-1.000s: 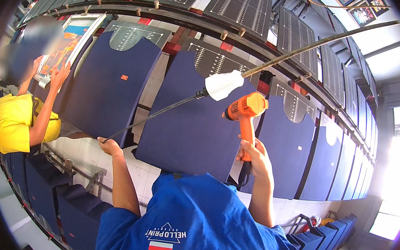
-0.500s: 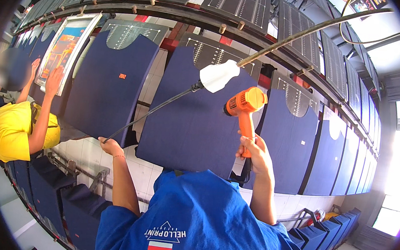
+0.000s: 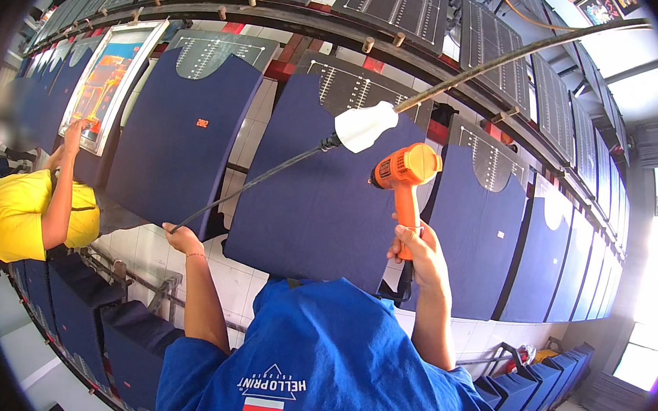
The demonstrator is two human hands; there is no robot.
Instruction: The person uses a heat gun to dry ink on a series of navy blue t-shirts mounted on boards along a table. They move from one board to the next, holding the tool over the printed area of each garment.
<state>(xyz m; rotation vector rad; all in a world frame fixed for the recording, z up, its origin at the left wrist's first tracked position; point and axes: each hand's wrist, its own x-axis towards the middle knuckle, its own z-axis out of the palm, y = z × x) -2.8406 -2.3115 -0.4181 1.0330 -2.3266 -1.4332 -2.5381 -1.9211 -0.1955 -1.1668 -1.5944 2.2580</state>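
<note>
My right hand grips the handle of an orange heat gun, its dark nozzle facing left. The gun is held over the right side of a navy shirt stretched on a dark printing board. At the shirt's lower left, my left hand is closed on a thin black cable. That cable runs up to a white plug connector, which hangs from a thicker cord coming from the upper right. Part of the cord below the heat gun is hidden by my hand.
More boards with navy shirts stand in a row on both sides, several with small prints. A metal rail and bare dark boards lie beyond. At left, a person in yellow handles a framed screen. Covered boards lie behind me.
The white connector and cord have shifted slightly right. At left, the person in yellow has brought their hands down to the framed screen's lower edge. My hands have hardly moved.
</note>
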